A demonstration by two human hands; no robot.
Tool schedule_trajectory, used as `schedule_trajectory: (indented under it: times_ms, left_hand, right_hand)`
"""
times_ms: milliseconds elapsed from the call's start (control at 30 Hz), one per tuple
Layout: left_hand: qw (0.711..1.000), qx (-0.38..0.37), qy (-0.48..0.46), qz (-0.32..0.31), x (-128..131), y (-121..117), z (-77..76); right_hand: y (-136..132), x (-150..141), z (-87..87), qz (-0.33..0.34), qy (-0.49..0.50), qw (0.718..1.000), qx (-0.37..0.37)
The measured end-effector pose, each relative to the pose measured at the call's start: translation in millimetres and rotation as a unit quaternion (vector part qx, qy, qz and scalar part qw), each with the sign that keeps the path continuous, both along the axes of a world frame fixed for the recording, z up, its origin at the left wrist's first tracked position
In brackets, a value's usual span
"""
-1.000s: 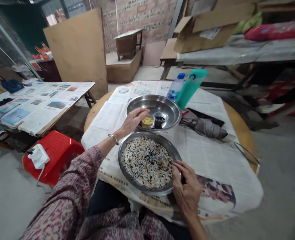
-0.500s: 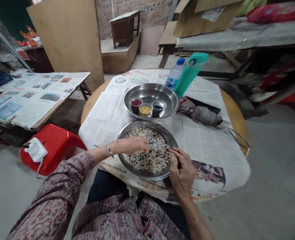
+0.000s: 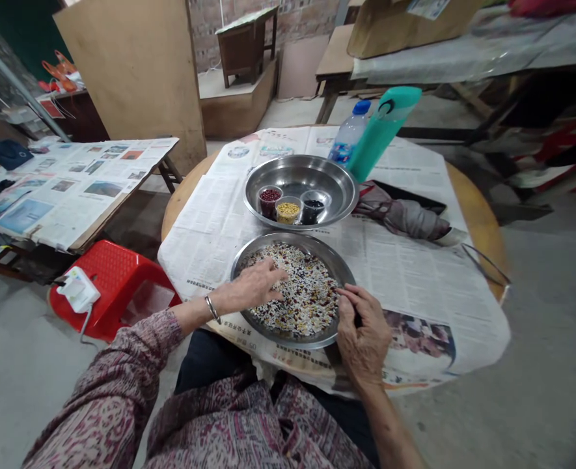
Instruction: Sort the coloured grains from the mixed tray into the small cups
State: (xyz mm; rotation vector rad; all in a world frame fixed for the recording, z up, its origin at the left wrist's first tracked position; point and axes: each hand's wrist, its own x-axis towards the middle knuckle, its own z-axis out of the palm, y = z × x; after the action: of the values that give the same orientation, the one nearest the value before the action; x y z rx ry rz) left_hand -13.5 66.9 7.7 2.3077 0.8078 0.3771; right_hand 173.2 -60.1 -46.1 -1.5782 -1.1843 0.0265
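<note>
A steel tray of mixed white, black, red and yellow beans lies on the newspaper in front of me. My left hand rests on the beans at the tray's left side, fingers stretched towards the middle. My right hand grips the tray's right rim, fingers curled over it. Beyond it a steel bowl holds three small cups: red beans, yellow beans, black beans.
A teal flask and a water bottle stand behind the bowl. A folded grey umbrella lies to the right. A red stool with a white charger stands left of the round table.
My left hand came back from the small cups in the far bowl to the near tray and now lies on the beans. My right hand stayed on the rim.
</note>
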Motion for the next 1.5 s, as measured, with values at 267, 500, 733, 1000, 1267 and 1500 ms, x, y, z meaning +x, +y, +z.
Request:
schedule_trajectory:
  times_ms: [267, 500, 733, 1000, 1267, 1500]
  left_hand:
    - [0.994, 0.001, 0.013, -0.104, 14, -54, -14.9]
    - [0.988, 0.110, 0.107, -0.025, -5, -22, -5.5]
    - [0.980, 0.141, 0.128, 0.054, 1, 14, -4.8]
    - [0.987, 0.119, 0.111, 0.001, 11, 21, -8.2]
    - [0.935, -0.266, -0.154, 0.177, 1, -15, 5.1]
    - [0.630, -0.640, -0.349, 0.269, 6, -44, 7.0]
  right_hand:
    - [-1, 1, -1.6, -0.005, -0.007, 1.000, -0.009]
    - [-1, 1, -3.5, -0.007, -0.030, 1.000, -0.003]
    - [-3, 0, -2.3, -0.010, -0.024, 1.000, -0.017]
    - [-3, 0, 1.5, -0.011, -0.021, 0.999, -0.023]
    - [-4, -1, 1.6, -0.012, -0.024, 0.999, -0.022]
    - [-5, 5, 4.7, 0.000, -0.095, 0.994, -0.048]
